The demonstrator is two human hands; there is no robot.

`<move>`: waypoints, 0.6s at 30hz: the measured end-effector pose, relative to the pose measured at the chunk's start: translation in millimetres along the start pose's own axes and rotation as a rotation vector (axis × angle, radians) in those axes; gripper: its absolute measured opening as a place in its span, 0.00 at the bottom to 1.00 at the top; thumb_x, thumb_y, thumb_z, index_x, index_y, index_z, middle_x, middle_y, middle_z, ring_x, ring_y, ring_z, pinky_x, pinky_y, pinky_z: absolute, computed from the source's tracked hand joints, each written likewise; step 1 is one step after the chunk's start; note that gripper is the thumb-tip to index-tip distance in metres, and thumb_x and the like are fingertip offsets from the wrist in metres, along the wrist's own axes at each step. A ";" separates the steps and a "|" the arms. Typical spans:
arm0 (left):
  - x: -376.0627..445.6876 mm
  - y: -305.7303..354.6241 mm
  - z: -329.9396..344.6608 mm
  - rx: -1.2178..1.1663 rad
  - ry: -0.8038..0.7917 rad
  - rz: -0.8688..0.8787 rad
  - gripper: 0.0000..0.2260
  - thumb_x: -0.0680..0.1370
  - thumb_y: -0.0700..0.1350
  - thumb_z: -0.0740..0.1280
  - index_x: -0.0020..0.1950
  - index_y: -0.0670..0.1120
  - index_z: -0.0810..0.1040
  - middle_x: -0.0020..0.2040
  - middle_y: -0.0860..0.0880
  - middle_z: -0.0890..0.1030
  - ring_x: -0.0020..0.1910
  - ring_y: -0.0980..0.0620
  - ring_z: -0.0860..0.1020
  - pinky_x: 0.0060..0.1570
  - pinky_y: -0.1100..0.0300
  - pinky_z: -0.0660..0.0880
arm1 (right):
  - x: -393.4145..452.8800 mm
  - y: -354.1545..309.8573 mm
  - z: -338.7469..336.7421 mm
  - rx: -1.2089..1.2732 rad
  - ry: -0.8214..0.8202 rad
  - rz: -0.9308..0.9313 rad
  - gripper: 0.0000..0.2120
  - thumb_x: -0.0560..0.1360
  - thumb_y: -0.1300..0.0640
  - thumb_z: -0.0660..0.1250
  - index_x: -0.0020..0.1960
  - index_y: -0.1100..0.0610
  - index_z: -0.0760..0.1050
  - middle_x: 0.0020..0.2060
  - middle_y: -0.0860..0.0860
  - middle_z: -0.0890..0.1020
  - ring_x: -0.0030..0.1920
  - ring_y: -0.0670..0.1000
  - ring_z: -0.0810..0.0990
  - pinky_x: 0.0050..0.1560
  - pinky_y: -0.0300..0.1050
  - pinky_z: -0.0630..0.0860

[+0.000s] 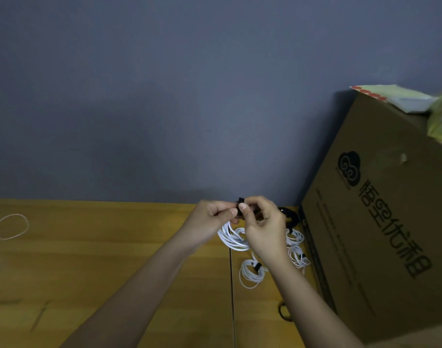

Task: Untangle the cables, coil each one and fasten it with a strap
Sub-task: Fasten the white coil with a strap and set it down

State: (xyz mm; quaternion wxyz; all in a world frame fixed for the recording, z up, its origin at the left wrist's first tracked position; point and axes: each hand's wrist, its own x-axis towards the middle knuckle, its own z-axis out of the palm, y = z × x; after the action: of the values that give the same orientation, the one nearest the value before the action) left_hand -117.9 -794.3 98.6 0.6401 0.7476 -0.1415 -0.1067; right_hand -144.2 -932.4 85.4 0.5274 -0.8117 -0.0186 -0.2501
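Near the desk's far edge, left hand and right hand both pinch what looks like a black strap above white coiled cables.

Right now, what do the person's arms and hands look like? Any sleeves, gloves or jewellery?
Both arms are bare up to the frame's bottom edge, with no sleeves showing. The left hand and right hand wear no gloves; no rings, watch or bracelet are visible.

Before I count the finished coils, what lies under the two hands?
A white cable coil lies on the table below the left hand and right hand, which pinch a black strap. The right hand covers part of it.
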 end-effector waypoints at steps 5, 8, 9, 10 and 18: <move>-4.1 -2.8 2.4 0.077 0.013 0.019 0.07 0.78 0.39 0.66 0.52 0.48 0.82 0.43 0.51 0.85 0.44 0.56 0.83 0.51 0.62 0.76 | -0.5 -2.0 -2.2 0.056 -0.023 0.079 0.10 0.75 0.61 0.69 0.47 0.46 0.74 0.41 0.46 0.77 0.37 0.45 0.76 0.36 0.39 0.72; -3.0 -1.0 2.8 0.032 0.064 0.030 0.09 0.77 0.38 0.68 0.53 0.49 0.77 0.39 0.51 0.85 0.42 0.57 0.83 0.50 0.61 0.76 | 3.6 -5.0 -9.3 0.079 -0.062 0.067 0.10 0.74 0.61 0.70 0.47 0.47 0.75 0.43 0.49 0.77 0.37 0.52 0.79 0.37 0.45 0.76; -1.9 0.4 2.4 0.014 0.076 0.028 0.11 0.76 0.37 0.69 0.53 0.51 0.73 0.38 0.51 0.85 0.41 0.57 0.82 0.48 0.63 0.76 | 5.0 -5.5 -11.4 0.050 -0.066 0.033 0.07 0.74 0.61 0.70 0.45 0.49 0.77 0.42 0.48 0.78 0.38 0.49 0.79 0.39 0.44 0.76; -0.9 2.0 1.6 0.008 0.078 0.026 0.13 0.76 0.38 0.69 0.52 0.52 0.70 0.37 0.51 0.85 0.41 0.57 0.82 0.46 0.66 0.76 | 6.0 -5.8 -13.2 0.027 -0.077 0.011 0.05 0.74 0.61 0.70 0.44 0.51 0.79 0.41 0.47 0.79 0.39 0.45 0.79 0.41 0.41 0.75; 1.6 10.4 3.3 0.165 0.115 0.056 0.13 0.76 0.41 0.69 0.49 0.54 0.67 0.37 0.52 0.84 0.39 0.56 0.81 0.41 0.66 0.73 | 12.2 -4.0 -34.8 -0.208 -0.348 -0.149 0.11 0.79 0.58 0.64 0.60 0.56 0.79 0.48 0.45 0.80 0.53 0.49 0.77 0.55 0.44 0.72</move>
State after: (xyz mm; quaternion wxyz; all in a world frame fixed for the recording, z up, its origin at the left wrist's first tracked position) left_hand -118.4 -799.4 108.4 0.5860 0.7985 -0.1336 -0.0338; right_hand -148.2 -963.7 105.1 0.4098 -0.8890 -0.1434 -0.1452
